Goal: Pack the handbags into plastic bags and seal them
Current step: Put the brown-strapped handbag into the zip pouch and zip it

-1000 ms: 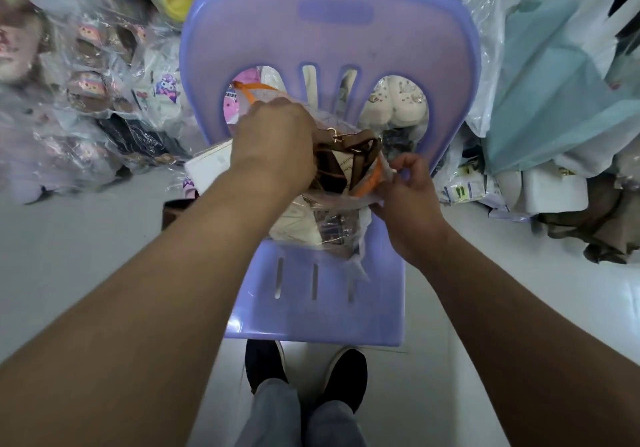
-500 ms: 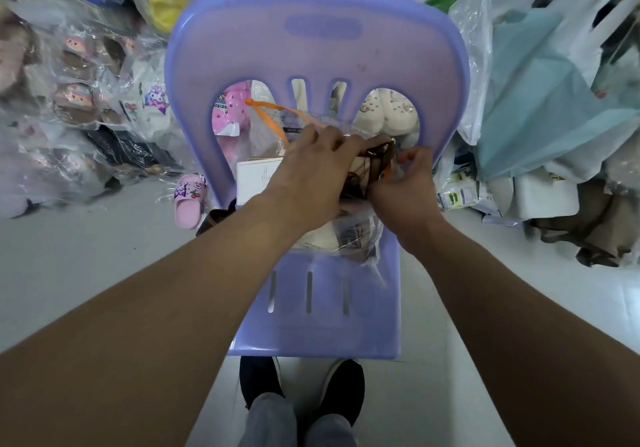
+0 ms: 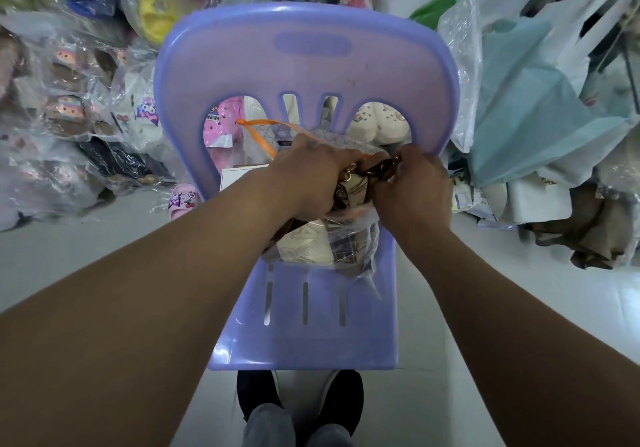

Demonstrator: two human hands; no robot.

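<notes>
A cream handbag with brown straps and gold hardware sits inside a clear plastic bag on the seat of a purple plastic chair. My left hand grips the top of the handbag and the bag's mouth from the left. My right hand pinches the brown strap and plastic edge from the right. An orange ribbon trails up to the left from the bag's mouth. The hands hide the bag's opening.
The chair's backrest rises behind the bag. A white box lies on the seat to the left. Piles of plastic-wrapped slippers fill the left; teal and white bags fill the right. My feet stand below the seat.
My two hands have come together over the bag's mouth; the left hand has moved right and the right hand has closed in on the strap. The view has tilted down slightly.
</notes>
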